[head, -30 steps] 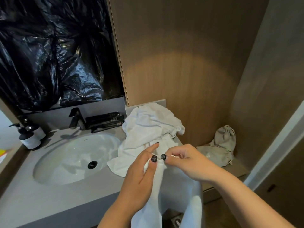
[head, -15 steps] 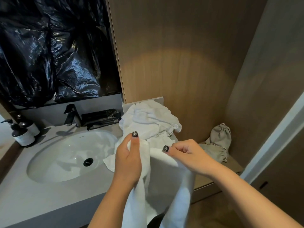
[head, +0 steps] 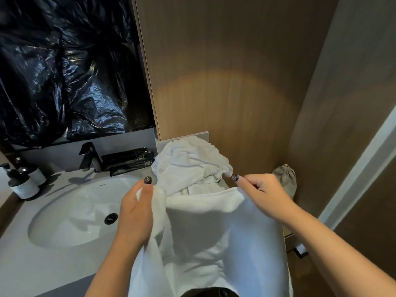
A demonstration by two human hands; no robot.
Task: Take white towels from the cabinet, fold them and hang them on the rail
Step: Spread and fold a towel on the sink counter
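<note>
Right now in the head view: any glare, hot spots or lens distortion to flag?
Head view: a warm arc of light falls on the wood panel; specular glints on the black plastic sheet; the held towel runs near-white with little texture; wide-angle bending tilts the door frame; the hands cast soft shadows into the sink.

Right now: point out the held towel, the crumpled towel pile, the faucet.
held towel (head: 205, 202), head view, stretched top edge
crumpled towel pile (head: 188, 161), head view, middle of heap
faucet (head: 90, 156), head view, black body
</note>
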